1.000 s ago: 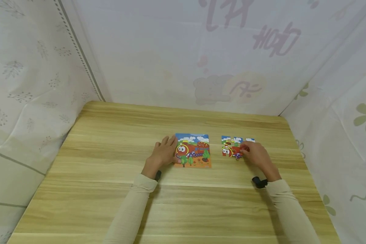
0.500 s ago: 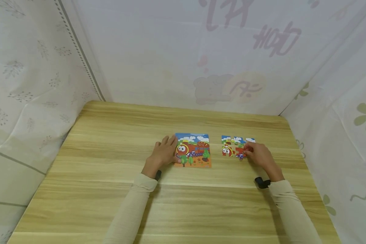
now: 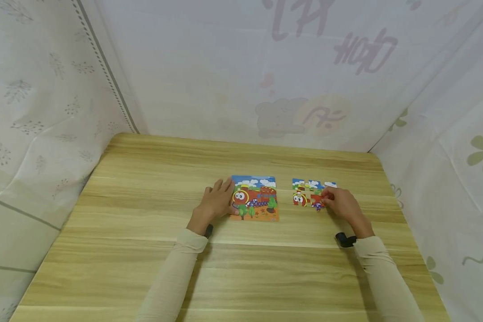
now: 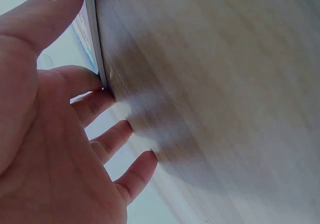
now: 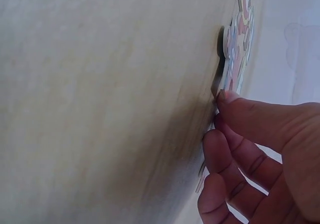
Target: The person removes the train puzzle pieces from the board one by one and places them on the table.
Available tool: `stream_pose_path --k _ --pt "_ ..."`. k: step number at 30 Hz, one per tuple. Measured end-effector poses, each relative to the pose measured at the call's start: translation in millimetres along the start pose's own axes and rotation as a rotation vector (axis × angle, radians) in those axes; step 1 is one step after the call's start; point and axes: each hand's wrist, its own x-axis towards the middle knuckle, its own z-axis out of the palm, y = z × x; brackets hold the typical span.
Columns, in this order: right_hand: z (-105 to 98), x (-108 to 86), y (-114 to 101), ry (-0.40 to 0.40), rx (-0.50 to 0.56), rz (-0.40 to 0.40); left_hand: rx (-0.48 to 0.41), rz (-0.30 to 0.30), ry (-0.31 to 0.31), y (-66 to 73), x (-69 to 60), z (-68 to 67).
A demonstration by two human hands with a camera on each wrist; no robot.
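A square picture board [image 3: 259, 185] printed with a red cartoon train lies flat near the middle of the table. My left hand [image 3: 215, 201] rests at its left side, fingers spread; in the left wrist view the thumb [image 4: 47, 14] and index finger touch the board's edge [image 4: 93, 34]. To the right, my right hand [image 3: 342, 206] pinches a red-and-purple jigsaw piece [image 3: 316, 200] at its right side. The right wrist view shows the thumb [image 5: 250, 113] on that piece's edge, the other fingers curled. Left of it sits the jigsaw piece with the train's eyes [image 3: 298, 200].
Above those two is a row of sky-and-cloud jigsaw pieces [image 3: 314, 183], partly covered on the right by my fingers. The wooden table [image 3: 249, 273] ends at a pale patterned cloth wall [image 3: 209, 89] behind, with more cloth at both sides.
My right hand has shifted slightly right with the red-and-purple jigsaw piece, widening the space beside the eyes piece. In the last half second it barely moves. My left hand stays in place.
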Motion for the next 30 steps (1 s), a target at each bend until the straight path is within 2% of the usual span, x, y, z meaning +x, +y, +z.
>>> stream_pose_path --k 18,25,30 --pt "-2 1.1 -3 0.001 0.003 0.005 -0.005 0.008 0.004 -0.4 0.4 1.8" --pt "-2 1.4 -15 0.012 0.056 0.022 -0.005 0.004 0.007 -0.8 0.9 2.3" --pt "5 7.4 -31 0.009 0.104 0.002 -0.003 0.002 0.008 -0.6 0.3 1.3"
